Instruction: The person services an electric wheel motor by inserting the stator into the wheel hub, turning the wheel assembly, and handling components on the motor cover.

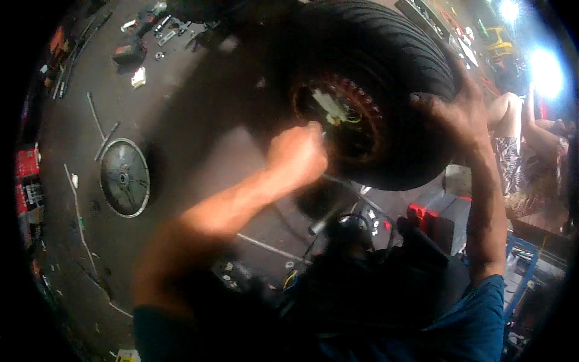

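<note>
A large black tire (pixel 386 66) with a rust-red rim (pixel 373 114) is tilted toward me at the upper middle. In the middle of the rim sits a pale, whitish part (pixel 329 105) with a yellow ring beside it. My left hand (pixel 298 154) is closed in a fist just in front of the rim's opening. Whatever its fingers hold is too small and blurred to make out. High on the right, my right hand (pixel 455 111) grips the tire, thumb on the sidewall and fingers around the tread side, partly in shadow.
On the floor at left lies a round metal disc (pixel 125 178), with thin rods around it. Several hand tools (pixel 169 33) lie at the far left. A grey and red toolbox (pixel 443 220) stands near my right forearm. Another person's bare legs (pixel 509 114) show at right, near a bright lamp (pixel 546 72).
</note>
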Motion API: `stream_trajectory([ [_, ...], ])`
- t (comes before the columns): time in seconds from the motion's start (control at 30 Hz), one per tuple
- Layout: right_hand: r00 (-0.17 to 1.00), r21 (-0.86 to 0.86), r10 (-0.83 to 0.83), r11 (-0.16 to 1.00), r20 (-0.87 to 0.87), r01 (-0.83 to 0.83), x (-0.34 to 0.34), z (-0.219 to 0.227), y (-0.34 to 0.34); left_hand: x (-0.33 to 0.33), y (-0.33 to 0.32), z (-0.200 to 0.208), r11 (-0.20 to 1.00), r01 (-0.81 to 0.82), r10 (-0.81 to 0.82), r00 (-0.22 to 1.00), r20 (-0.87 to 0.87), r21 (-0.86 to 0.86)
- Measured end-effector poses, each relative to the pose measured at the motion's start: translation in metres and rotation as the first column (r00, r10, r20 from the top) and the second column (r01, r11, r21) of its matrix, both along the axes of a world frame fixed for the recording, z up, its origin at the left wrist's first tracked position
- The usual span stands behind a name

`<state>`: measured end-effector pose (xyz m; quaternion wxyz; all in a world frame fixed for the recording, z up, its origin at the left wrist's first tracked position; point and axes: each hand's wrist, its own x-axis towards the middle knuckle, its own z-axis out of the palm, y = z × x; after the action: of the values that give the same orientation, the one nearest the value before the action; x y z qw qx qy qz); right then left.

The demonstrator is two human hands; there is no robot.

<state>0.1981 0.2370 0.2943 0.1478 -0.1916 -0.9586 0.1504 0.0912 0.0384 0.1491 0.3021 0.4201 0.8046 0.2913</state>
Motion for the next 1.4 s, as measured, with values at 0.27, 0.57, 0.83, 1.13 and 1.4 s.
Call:
stream_trajectory([
  [0.27,0.999,-0.115,-0.034,0.993,-0.035,0.029,0.014,0.002,-0.001,0.013,0.009,0.01,1.0,-0.019,0.019,1.0,-0.015,-0.02],
  [0.57,0.996,-0.302,-0.083,0.951,-0.018,0.073,0.016,-0.021,0.017,-0.009,-0.001,0.045,0.951,0.135,-0.16,0.984,-0.071,-0.279],
  [0.83,0.992,-0.767,-0.048,0.63,0.115,0.119,0.009,-0.123,0.006,-0.014,-0.036,0.049,0.753,0.141,-0.126,0.99,0.069,-0.642],
  [1.13,0.98,-0.92,-0.135,0.345,0.146,0.184,0.029,-0.173,0.012,-0.029,-0.048,0.018,0.965,-0.039,0.143,0.906,0.397,-0.258],
  [1.4,0.978,-0.979,-0.183,0.157,0.102,0.131,0.033,-0.176,0.008,-0.04,-0.153,-0.142,0.382,-0.876,0.917,0.321,0.238,-0.294],
])
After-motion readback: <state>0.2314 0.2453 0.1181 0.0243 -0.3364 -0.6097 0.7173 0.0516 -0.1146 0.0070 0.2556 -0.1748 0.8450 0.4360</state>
